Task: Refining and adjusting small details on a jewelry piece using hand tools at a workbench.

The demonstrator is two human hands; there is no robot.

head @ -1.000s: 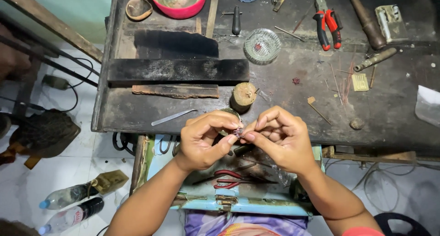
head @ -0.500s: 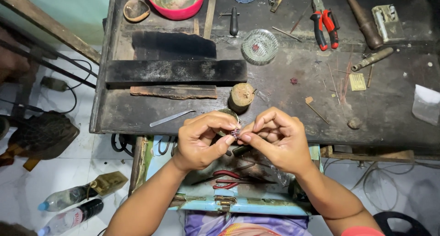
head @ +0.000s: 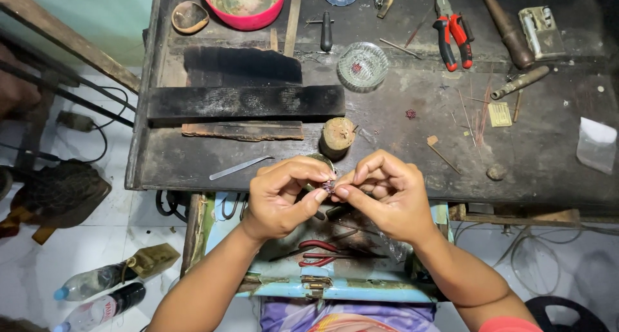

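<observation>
My left hand (head: 284,196) and my right hand (head: 383,193) meet at the front edge of a dark wooden workbench (head: 400,151). Between their pinched fingertips sits a tiny reddish-purple beaded piece (head: 329,187). Both thumbs and forefingers press on it from either side. A short wooden peg block (head: 337,136) stands just beyond the hands. Below the hands an open light-blue drawer (head: 335,283) holds red-handled pliers (head: 322,249).
A thin metal blade (head: 238,167) lies left of the hands. A glass dish (head: 363,65) with red bits, a pink bowl (head: 245,0), red-handled cutters (head: 451,35) and charred wooden blocks (head: 245,100) sit further back. Plastic bottles (head: 97,293) lie on the floor at left.
The hands stay together on the small piece; the fingers shift only slightly. The view has drifted a little.
</observation>
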